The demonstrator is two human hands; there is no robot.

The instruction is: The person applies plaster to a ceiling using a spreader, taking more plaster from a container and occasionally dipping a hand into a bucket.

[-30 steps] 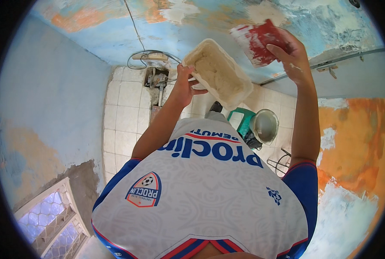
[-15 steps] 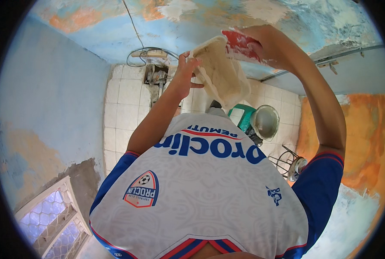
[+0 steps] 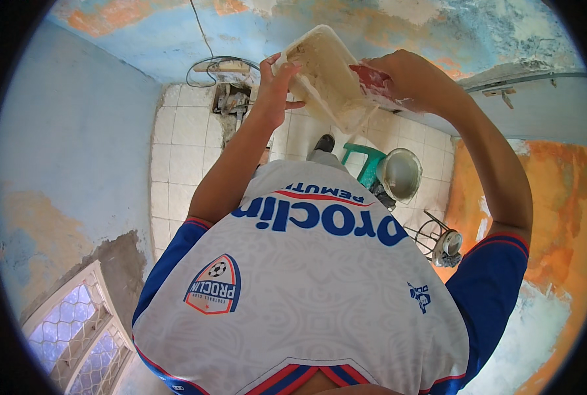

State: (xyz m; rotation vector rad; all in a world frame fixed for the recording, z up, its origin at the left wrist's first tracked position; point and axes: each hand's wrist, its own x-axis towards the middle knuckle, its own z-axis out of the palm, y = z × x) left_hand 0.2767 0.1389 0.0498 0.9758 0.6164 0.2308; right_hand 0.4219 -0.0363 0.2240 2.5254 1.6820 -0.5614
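Note:
My left hand (image 3: 278, 91) is closed on the left rim of an off-white plastic tub (image 3: 334, 64), fingers over the edge. The tub is tilted, with pale plaster-like paste smeared on its inner walls. In my right hand (image 3: 409, 82) is a red flat-bladed scraper (image 3: 371, 78), smeared with white paste. Its blade is at the tub's right rim; whether it touches is hard to tell. My right fingers are wrapped round the scraper and partly hidden behind the hand.
A patchy blue wall (image 3: 175, 36) stands ahead, with a dark cable (image 3: 204, 62) hanging along it. Below are a broken floor opening (image 3: 231, 100), a green stool (image 3: 367, 161), a grey bucket (image 3: 400, 175) and a metal-legged stand (image 3: 432, 238). A grilled window (image 3: 76, 322) is at lower left.
The tub has tipped so more of its inside shows. My right hand has lowered slightly, bringing the scraper from above the tub's corner to its right side. The view has shifted slightly.

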